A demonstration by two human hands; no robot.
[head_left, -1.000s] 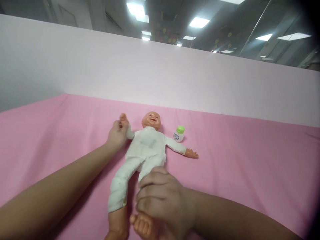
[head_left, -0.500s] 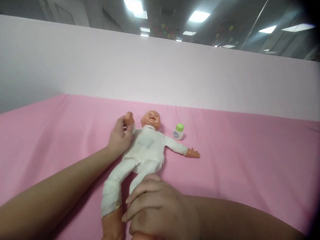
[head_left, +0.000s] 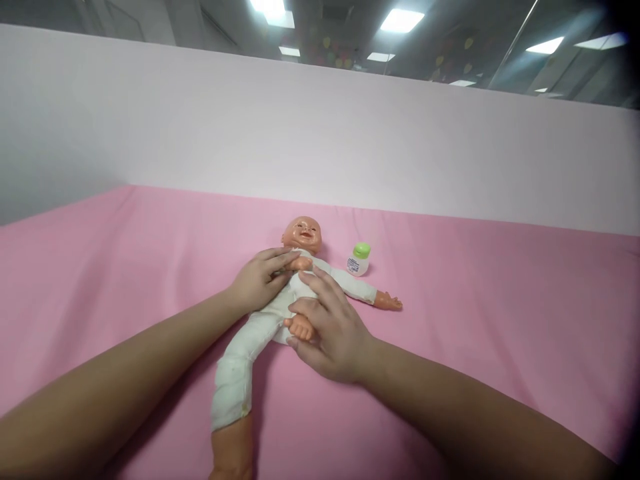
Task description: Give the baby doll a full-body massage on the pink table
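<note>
A baby doll (head_left: pixel 270 312) with a white cloth body lies on its back on the pink sheet, its head toward the wall. My left hand (head_left: pixel 263 277) holds the doll's arm on the left side, bent across the chest, with the small plastic hand showing at my fingertips. My right hand (head_left: pixel 333 327) is wrapped round the doll's raised foot (head_left: pixel 301 327), which is folded up against the belly. The doll's other arm stretches out to the right, and its other leg lies straight toward me.
A small clear bottle (head_left: pixel 358 264) with a green cap stands right of the doll's head. The pink sheet (head_left: pixel 475 320) reaches a pale wall (head_left: pixel 320 133) at the back. Above the wall, glass shows ceiling lights.
My left hand has brought the doll's arm rightward over its chest. My right hand has moved up with the doll's foot, folding that leg onto the belly.
</note>
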